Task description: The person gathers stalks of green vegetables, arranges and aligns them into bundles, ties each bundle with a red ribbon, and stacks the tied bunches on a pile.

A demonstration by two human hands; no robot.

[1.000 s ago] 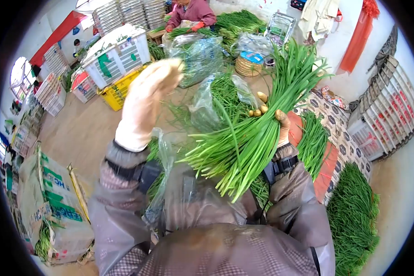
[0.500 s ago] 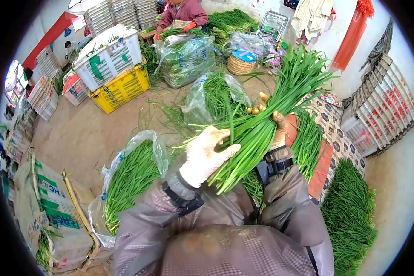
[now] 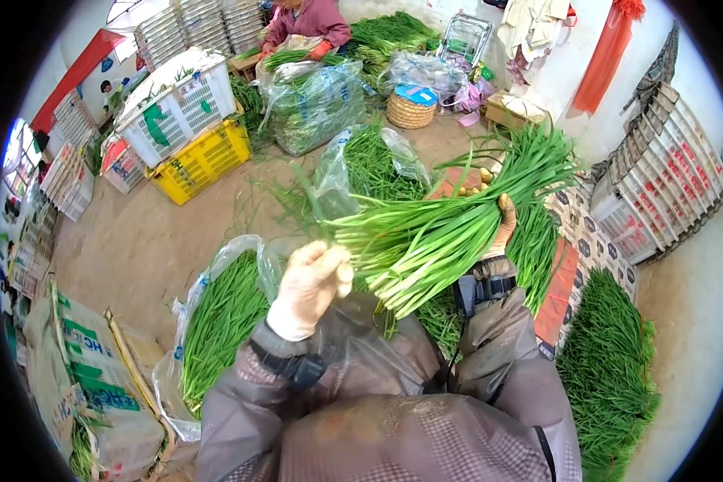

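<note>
My right hand (image 3: 498,221), in a stained glove, is wrapped round a bunch of long green stalks (image 3: 434,245). The pale cut ends point left and down, and the leafy tips spread to the upper right. My left hand (image 3: 309,277), in a pale glove, is beside the cut ends with its fingers curled and blurred; what it holds, if anything, is too small to tell. Below and left of it lies an open plastic bag of green stalks (image 3: 225,313). Another open bag of stalks (image 3: 377,165) stands beyond the bunch.
A co-worker (image 3: 309,28) in red gloves handles stalks behind a large full bag (image 3: 317,112). A white crate (image 3: 177,104) sits on a yellow crate (image 3: 201,161). Stacked crates (image 3: 659,177) lean at the right, above a green heap (image 3: 606,377).
My left hand has come off the bunch, moving left and down, and its fingers have curled. The bunch has turned more sideways in my right hand. The view has shifted slightly.
</note>
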